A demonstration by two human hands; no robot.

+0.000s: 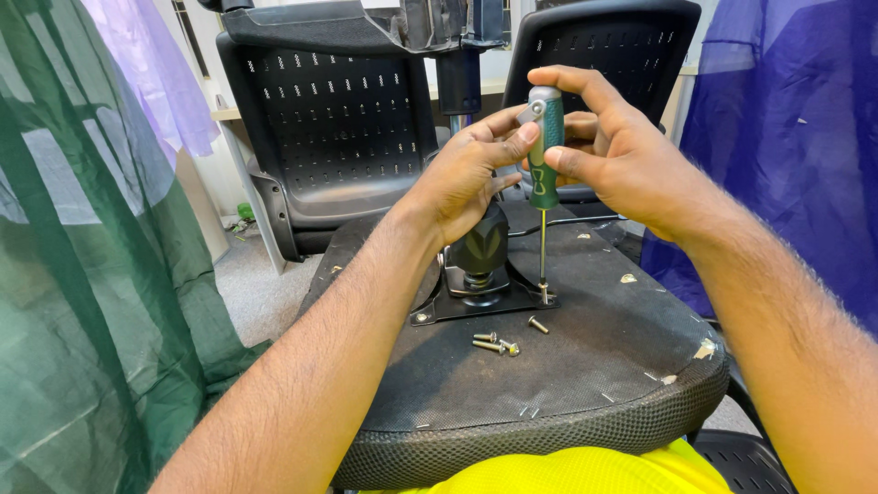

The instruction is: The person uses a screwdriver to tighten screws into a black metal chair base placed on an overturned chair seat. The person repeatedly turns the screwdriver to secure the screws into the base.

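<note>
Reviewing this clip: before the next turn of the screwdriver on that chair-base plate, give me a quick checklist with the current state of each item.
1. Both hands on the tool: right hand grips the green screwdriver handle, left hand touches it near the top. Ok.
2. Shaft upright: it runs close to vertical. Ok.
3. Tip seated in a screw at the corner of the black mounting plate: too small to confirm. Cannot tell.
4. Loose screws within sight: several lie on the upturned seat underside, in front of the plate. Ok.
5. Screw at the plate's near left corner: one shows there. Ok.
6. Seat steady: nothing visibly braces it. Cannot tell.
</note>
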